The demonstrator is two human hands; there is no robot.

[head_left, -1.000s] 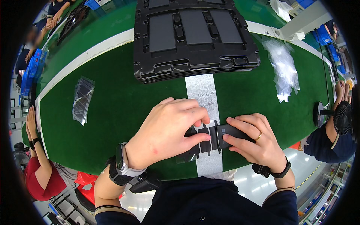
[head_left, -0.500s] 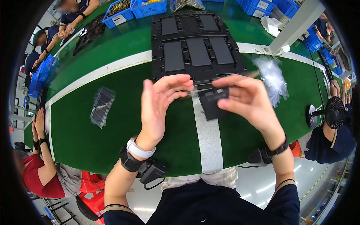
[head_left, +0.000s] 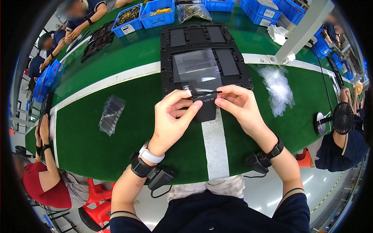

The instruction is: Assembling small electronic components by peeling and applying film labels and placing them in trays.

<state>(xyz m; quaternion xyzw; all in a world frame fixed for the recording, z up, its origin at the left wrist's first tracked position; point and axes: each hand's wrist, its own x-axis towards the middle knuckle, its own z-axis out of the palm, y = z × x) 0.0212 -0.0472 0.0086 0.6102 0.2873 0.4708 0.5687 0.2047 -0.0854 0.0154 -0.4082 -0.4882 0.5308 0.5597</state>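
Observation:
Between my two hands is a flat black rectangular piece (head_left: 205, 111) with small pale print along its far edge. My left hand (head_left: 175, 116) pinches its left corner between thumb and fingers. At the opposite corner my right hand (head_left: 241, 105) has a similar pinch. A clear plastic film (head_left: 197, 68) stretches from the piece's far edge, over the near part of a black moulded tray (head_left: 245, 77). Dark rectangular panels (head_left: 227, 62) lie in the tray's pockets, some seen through the film. Whether the film is attached to the piece cannot be made out.
Clear film sheets lie in a small stack (head_left: 112, 115) at left and a loose pile (head_left: 277, 89) at right. Blue bins (head_left: 157, 13) line the back. A white post (head_left: 305, 31) and a black fan (head_left: 343, 118) stand at right. Other people sit around the green table (head_left: 85, 143).
My left hand has closed on the black piece, which is now held level between both hands. A clear film now spreads beyond it over the tray.

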